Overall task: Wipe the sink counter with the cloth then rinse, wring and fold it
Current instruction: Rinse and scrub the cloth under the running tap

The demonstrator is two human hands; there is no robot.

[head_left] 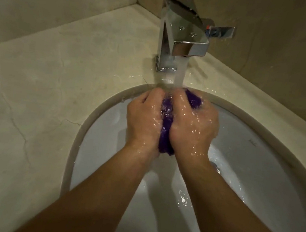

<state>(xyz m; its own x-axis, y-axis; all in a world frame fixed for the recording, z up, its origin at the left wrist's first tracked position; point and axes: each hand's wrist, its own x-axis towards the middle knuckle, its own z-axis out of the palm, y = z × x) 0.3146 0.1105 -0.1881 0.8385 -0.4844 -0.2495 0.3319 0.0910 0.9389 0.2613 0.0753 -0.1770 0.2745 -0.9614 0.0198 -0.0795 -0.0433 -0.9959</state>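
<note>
Chrome tap (183,30) just beyond grip, square spout overhead; lever (221,31) w/ red-blue mark sticks out to its R. Water (180,71) running straight down onto grip. Drain (216,167) below-R, partly hidden. Beige wall (271,24) behind tap.

left grip (144,118) + right grip (192,125) hold purple cloth (166,123) | under running tap (183,30) | over sink (101,135)

Beige tiled walls (47,0) in a corner behind a square chrome tap (183,30), dim yellowish light.

Cloth (166,121) mostly hidden between left grip (144,118) and right grip (193,123) — drain (217,168) partly.
</note>
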